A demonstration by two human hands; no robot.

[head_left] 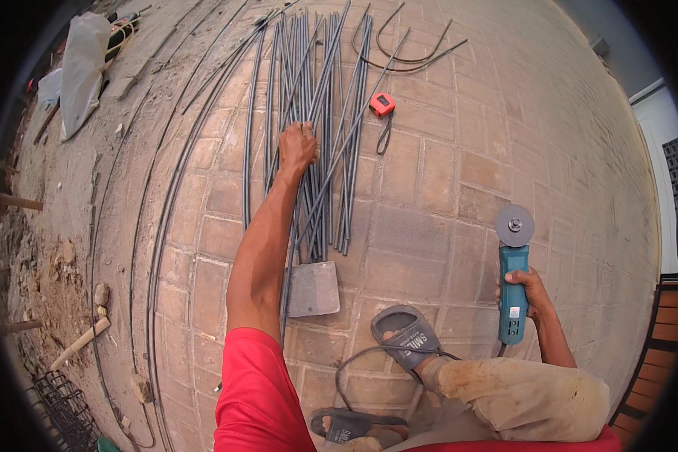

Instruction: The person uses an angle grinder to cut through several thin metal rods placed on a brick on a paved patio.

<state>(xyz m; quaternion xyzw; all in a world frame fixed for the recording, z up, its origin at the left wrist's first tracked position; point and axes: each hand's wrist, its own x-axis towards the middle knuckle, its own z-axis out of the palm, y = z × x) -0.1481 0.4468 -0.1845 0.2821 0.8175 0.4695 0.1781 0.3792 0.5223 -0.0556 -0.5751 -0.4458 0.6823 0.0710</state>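
My left hand (299,147) reaches out over a bundle of grey steel rods (325,188) on the brick paving, its fingers closed round a rod. One rod runs back from near this hand, past the left edge of a square grey block (314,288). Off to the right, my right hand (531,290) grips a teal angle grinder (513,290) by its body. The grinder's cutting disc (514,225) points away from me, clear of the rods. A red tape measure (382,105) with a dark wrist strap lies just right of the bundle.
Bent rods (410,56) lie at the far end of the bundle. Long thin bars (162,215) stretch along the left, beside dirt and stones. A power cord (340,377) loops near my sandals (405,337). A white sack (81,71) sits far left; a white door (659,158) stands right.
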